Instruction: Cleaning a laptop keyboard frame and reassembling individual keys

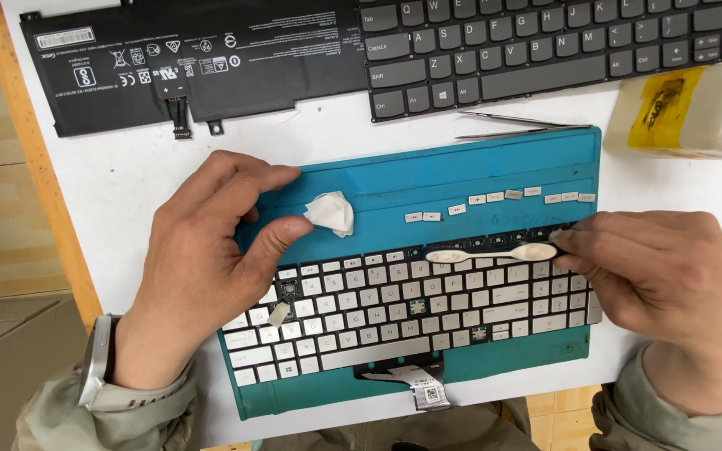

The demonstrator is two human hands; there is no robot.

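The silver keyboard (pixel 411 313) is lying on the teal mat (pixel 478 171), at the centre of the white table (pixel 119 179). A double-ended cotton swab (pixel 490 253) is resting along the keyboard's top row, where several keycaps are missing and dark switch seats are showing.

The right hand (pixel 662 280), at 3 o'clock from the keyboard, is pinching the swab's right tip between closed thumb and fingertips. The left hand (pixel 202 259), at 9 o'clock, is closing thumb and forefinger on a crumpled white tissue (pixel 330 211) lying on the mat at 11 o'clock.

Removed keycaps (pixel 495 197) are lying in a loose line on the mat at 12 o'clock; about ten are countable. Metal tweezers (pixel 516 124) are lying just beyond the mat's far edge. At 12 o'clock beyond them, a dark keyboard (pixel 545 42) is sitting beside a flat black battery pack (pixel 185 58) at 11 o'clock. A cloudy plastic bottle (pixel 687 108) with yellow tape is standing at 2 o'clock.

Count: two keyboards, one swab, one tissue, one pair of tweezers, one battery pack, one bottle.

Hazards, as judged:
- Swab fibres may be snagging on exposed switch seats if the tip is dragged sideways.
- A sleeve or wrist sweeping across the mat may be scattering the loose keycaps.
- The flat ribbon cable (pixel 415 384) at 6 o'clock may be creasing under a forearm.
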